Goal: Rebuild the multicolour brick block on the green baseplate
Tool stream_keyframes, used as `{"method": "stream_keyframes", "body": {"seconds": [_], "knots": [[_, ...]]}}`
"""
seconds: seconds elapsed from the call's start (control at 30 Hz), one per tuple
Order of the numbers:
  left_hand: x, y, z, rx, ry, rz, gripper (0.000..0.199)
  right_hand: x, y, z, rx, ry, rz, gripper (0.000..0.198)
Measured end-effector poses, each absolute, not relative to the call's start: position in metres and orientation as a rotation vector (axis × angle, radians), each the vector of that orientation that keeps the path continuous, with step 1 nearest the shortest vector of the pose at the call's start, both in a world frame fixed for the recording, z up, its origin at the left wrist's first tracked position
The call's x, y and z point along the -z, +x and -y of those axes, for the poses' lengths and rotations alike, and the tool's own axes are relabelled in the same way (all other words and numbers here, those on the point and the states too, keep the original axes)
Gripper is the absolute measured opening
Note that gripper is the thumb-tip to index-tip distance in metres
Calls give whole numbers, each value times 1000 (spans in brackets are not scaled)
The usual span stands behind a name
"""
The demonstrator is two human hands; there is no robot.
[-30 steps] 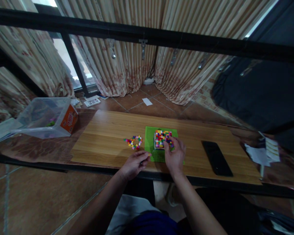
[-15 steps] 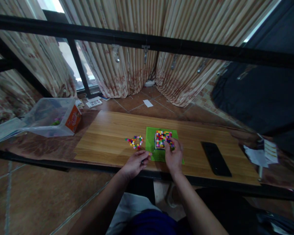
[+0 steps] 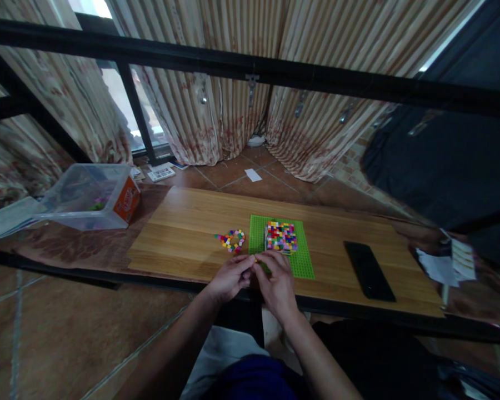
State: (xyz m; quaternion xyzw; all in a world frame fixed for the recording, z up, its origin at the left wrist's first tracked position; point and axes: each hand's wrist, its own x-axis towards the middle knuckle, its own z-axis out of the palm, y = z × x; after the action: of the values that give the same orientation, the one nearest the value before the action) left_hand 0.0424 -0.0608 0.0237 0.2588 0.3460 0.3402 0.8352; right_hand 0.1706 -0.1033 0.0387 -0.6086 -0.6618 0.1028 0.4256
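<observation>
My left hand [image 3: 232, 278] is closed in a pinch on a tiny yellowish toy brick [image 3: 255, 259] in front of the green baseplate [image 3: 305, 264]. The fingertips of my right hand [image 3: 278, 286] meet the left ones at this brick and are closed too, covering the plate's near left corner. Just beyond the right hand, a block built of many-coloured toy bricks [image 3: 280, 236] stands on the baseplate. Left of the plate, loose coloured bricks [image 3: 232, 240] lie in a rough ring with a short tail. Whatever else the fingers hold is too small to see.
A black phone [image 3: 369, 270] lies on the wooden board [image 3: 183, 222] to the right. At the far left stands a clear plastic bin [image 3: 83, 216] with an orange label. Papers [image 3: 437, 265] lie at the right end, and a dark metal bar [image 3: 216, 66] crosses beyond the table.
My right hand has come away from the brick block, moving left and nearer to me, and its fingertips now meet my left hand's. The left hand has stayed almost in place.
</observation>
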Motion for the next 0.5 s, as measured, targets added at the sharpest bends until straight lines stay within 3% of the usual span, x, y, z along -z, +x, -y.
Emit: {"method": "stream_keyframes", "body": {"seconds": [0.5], "knots": [[-26,44,60,-706,572,-757,38,-41,178,104,-172,-1519,1801,12]]}}
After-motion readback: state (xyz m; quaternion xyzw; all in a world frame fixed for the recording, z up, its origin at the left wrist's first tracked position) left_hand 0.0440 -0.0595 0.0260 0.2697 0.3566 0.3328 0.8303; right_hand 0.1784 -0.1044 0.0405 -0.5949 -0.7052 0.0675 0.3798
